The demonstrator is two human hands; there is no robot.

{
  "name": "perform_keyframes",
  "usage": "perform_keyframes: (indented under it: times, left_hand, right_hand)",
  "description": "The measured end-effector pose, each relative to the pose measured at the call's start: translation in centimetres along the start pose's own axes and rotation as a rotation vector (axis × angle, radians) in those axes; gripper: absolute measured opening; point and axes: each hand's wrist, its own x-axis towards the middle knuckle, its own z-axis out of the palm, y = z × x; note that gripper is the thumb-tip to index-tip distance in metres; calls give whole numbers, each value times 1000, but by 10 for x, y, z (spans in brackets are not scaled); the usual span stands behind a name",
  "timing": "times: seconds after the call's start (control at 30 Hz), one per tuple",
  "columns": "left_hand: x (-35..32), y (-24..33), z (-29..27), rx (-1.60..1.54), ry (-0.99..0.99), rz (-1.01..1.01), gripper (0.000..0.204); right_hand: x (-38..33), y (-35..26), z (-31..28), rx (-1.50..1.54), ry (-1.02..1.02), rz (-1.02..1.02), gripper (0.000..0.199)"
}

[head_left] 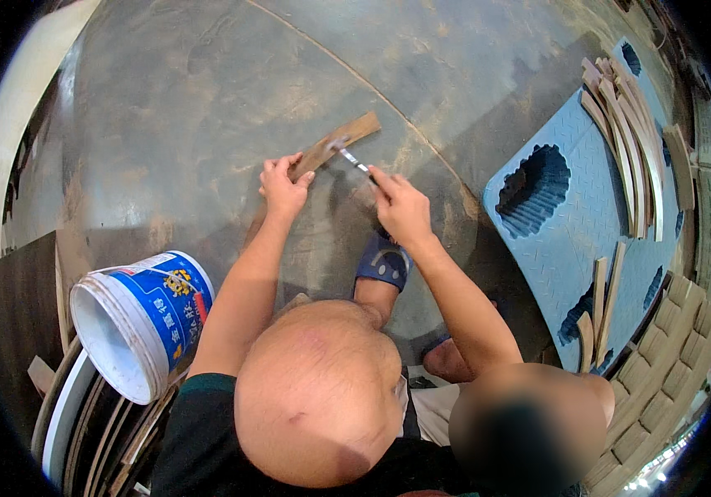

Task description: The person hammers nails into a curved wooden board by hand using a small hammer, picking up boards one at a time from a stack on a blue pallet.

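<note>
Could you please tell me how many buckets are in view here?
1. A white bucket with a blue label lies tipped on its side at the lower left, its open mouth facing the left edge, beside the person's left arm. Others may be hidden outside the frame.

By the right hand (403,207) lay one metal tool (354,159); by the left hand (282,187), one wooden strip (336,142) and one bucket (142,319).
</note>
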Motion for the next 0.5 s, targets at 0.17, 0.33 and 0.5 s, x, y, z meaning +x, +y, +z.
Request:
perform_keyframes:
  times: [0.17, 0.33, 0.5]
  left_hand:
    - [-3, 9, -12, 69, -35, 31, 67]
    - [-36, 9, -36, 150, 52, 57, 82]
    - [-73, -33, -63, 216, 119, -109, 89]
  right_hand:
    - [-7, 25, -22, 169, 159, 270, 44]
    - [-11, 29, -59, 322, 163, 492, 45]
    - [-28, 42, -57, 414, 258, 380, 45]
